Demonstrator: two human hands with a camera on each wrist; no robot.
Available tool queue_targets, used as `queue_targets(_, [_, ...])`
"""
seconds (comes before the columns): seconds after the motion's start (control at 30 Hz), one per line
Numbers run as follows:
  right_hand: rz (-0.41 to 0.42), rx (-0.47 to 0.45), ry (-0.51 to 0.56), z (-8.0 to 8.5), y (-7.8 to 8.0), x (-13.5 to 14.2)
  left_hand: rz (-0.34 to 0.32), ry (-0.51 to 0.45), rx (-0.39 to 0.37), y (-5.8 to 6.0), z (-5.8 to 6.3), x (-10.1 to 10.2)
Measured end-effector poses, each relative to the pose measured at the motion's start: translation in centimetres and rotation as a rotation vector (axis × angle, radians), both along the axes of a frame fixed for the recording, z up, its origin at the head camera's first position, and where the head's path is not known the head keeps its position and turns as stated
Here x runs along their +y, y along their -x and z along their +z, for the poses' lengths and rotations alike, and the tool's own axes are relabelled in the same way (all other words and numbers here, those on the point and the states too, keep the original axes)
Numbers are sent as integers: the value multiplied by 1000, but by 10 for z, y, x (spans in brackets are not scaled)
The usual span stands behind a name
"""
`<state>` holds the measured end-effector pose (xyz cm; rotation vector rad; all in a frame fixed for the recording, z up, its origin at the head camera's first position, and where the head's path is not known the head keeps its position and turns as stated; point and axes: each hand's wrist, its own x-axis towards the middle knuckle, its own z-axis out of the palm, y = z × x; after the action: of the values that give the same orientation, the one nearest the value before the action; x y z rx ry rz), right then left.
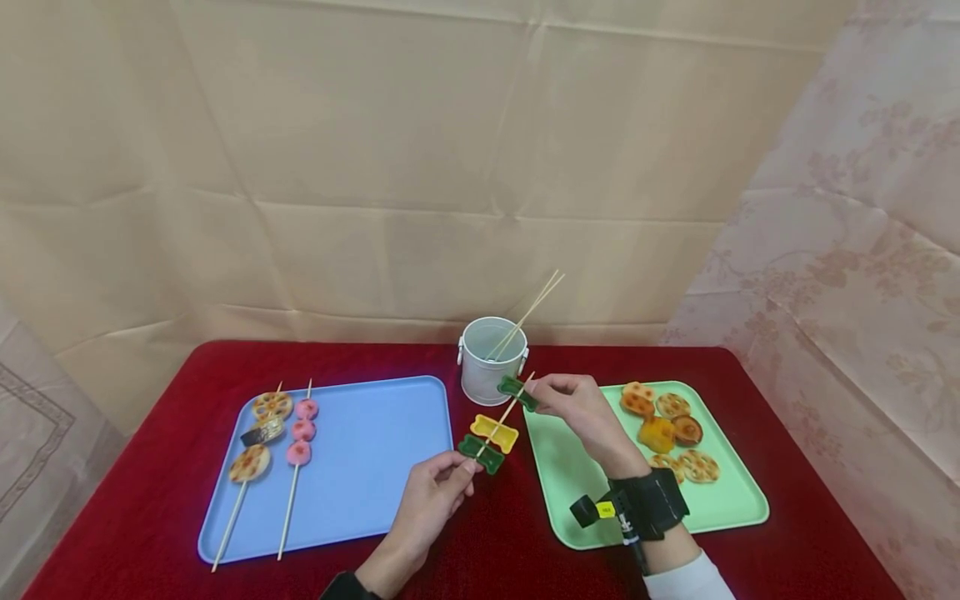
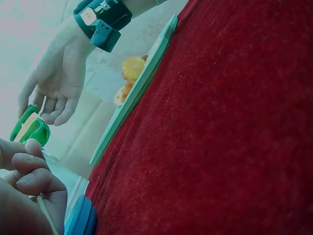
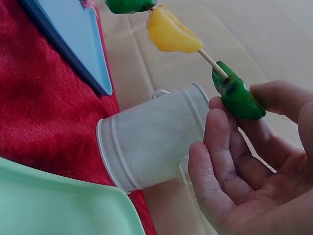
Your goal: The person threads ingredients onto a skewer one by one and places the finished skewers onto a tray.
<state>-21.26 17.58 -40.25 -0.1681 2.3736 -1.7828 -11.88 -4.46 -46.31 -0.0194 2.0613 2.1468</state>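
Note:
My left hand grips a thin wooden skewer low down, close under a green bow-tie-shaped food piece. Just above that piece a yellow one of similar shape is threaded on. Near the skewer's upper end my right hand pinches a second green piece between thumb and fingers. In the right wrist view the skewer enters this piece, and a stretch of bare stick separates it from the yellow one. The left wrist view shows the skewer's lower end coming out below my left fingers.
A whitish metal bucket with several skewers stands behind my hands. On the left, a blue tray carries two loaded skewers, one with pink pieces. A green tray on the right bears several food pieces. Red cloth covers the table.

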Motion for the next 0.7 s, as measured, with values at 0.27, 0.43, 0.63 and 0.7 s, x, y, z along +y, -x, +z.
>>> queue_targets(0.27, [77, 6, -26, -3, -3, -4, -9, -8, -7, 1, 1, -1])
queue_targets(0.43, [106, 32, -37, -4, -6, -9, -3, -35, -7, 1, 3, -1])
queue_targets(0.63, [130, 33, -29, -4, -8, -8, -5, -33, -10, 0, 3, -2])
queue_targets(0.7, [135, 35, -37, -4, -8, -8, -5, -30, -10, 0, 4, -2])
